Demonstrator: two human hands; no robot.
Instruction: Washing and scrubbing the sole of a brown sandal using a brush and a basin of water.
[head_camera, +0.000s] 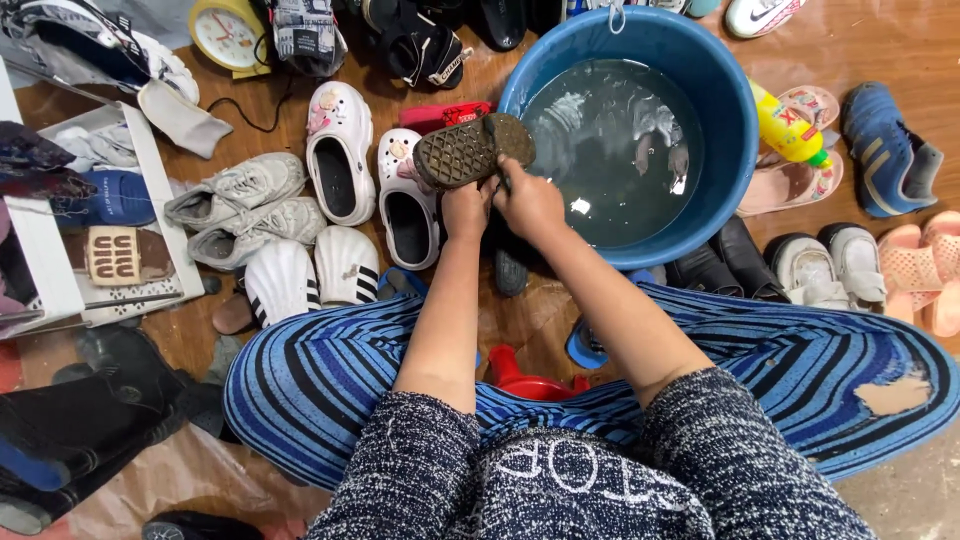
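A dark shoe (472, 150), sole up, is held just beside the left rim of the blue basin (735, 120) of water, the left hand (466, 207) clamped on it, the right hand (528, 200) closed at its heel, white clogs (340, 150) lying near on the floor.

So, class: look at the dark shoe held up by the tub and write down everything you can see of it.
The dark shoe is turned sole-up, showing a brownish, worn-looking rubbery sole with a diamond grid tread. It lies roughly level, toe toward the blue tub of water, just over its near-left rim. The left hand grips it from below, and the right hand meets its tub-side end. Its upper is hidden.
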